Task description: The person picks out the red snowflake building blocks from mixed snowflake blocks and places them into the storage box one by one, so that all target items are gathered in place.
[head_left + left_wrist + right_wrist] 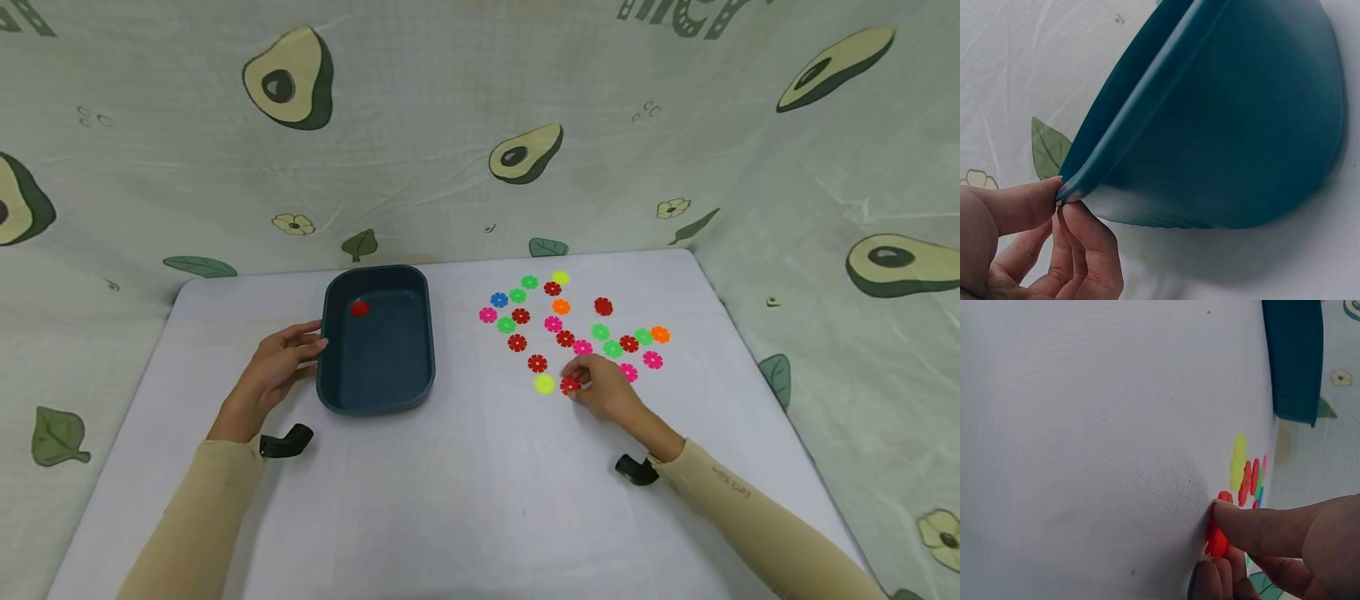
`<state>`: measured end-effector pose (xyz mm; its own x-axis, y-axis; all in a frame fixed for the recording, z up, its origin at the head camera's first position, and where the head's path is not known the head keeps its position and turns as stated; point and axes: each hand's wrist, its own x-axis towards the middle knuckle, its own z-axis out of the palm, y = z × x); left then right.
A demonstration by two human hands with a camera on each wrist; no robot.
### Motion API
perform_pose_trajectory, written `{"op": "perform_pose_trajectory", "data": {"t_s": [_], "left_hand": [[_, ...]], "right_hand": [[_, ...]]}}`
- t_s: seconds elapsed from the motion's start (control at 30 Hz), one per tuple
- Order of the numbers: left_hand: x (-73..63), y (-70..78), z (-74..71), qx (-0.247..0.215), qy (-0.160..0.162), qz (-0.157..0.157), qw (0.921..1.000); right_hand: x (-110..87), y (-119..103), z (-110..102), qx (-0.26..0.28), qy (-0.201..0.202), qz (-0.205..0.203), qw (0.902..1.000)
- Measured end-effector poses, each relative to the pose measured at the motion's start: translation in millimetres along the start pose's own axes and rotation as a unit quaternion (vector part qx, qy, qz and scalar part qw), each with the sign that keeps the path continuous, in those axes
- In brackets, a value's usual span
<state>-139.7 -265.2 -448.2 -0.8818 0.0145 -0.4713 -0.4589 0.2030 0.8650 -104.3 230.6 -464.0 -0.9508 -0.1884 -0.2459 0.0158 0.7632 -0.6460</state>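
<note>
A dark teal tray (424, 333) sits left of centre on the white table, with one red flower disc (359, 308) inside it. My left hand (315, 343) is at the tray's left rim. In the left wrist view the tray (1229, 125) fills the frame, and the left hand (1060, 201) pinches its rim between thumb and fingers. Several flower discs (570, 325) in red, green, pink, orange, yellow and blue lie scattered to the right. My right hand (577, 386) pinches a red disc (569, 385) on the table at the near edge of that scatter, beside a yellow disc (544, 384). In the right wrist view the right hand (1213, 553) holds the red disc (1216, 540) between thumb and fingers.
The table (465, 500) is covered in white cloth, with an avocado-print curtain (480, 125) behind and on both sides. Bare tabletop lies in front of the tray and the discs. The table's right edge runs close to the scatter.
</note>
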Motion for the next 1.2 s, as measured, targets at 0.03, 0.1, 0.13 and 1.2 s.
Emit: {"op": "perform_pose_trajectory", "data": {"t_s": [0.03,0.1,0.13,1.2], "left_hand": [[-0.7,-0.1,-0.2,0.003,-0.001,0.000,1.0000],[-1.2,-0.3,-1.2,0.006,-0.001,0.000,1.0000],[-1.3,-0.5,-1.5,0.007,-0.002,0.000,1.0000],[4.3,-1.7,-0.1,-0.020,0.004,-0.008,0.9998]], "right_hand": [[-0.1,-0.4,0.9,0.000,0.001,0.000,1.0000],[-0.3,-1.3,2.8,0.000,0.003,-0.001,1.0000],[-0.5,-1.7,3.7,-0.001,0.004,-0.001,1.0000],[14.5,-21.3,-13.4,0.085,-0.026,-0.037,0.9954]]}}
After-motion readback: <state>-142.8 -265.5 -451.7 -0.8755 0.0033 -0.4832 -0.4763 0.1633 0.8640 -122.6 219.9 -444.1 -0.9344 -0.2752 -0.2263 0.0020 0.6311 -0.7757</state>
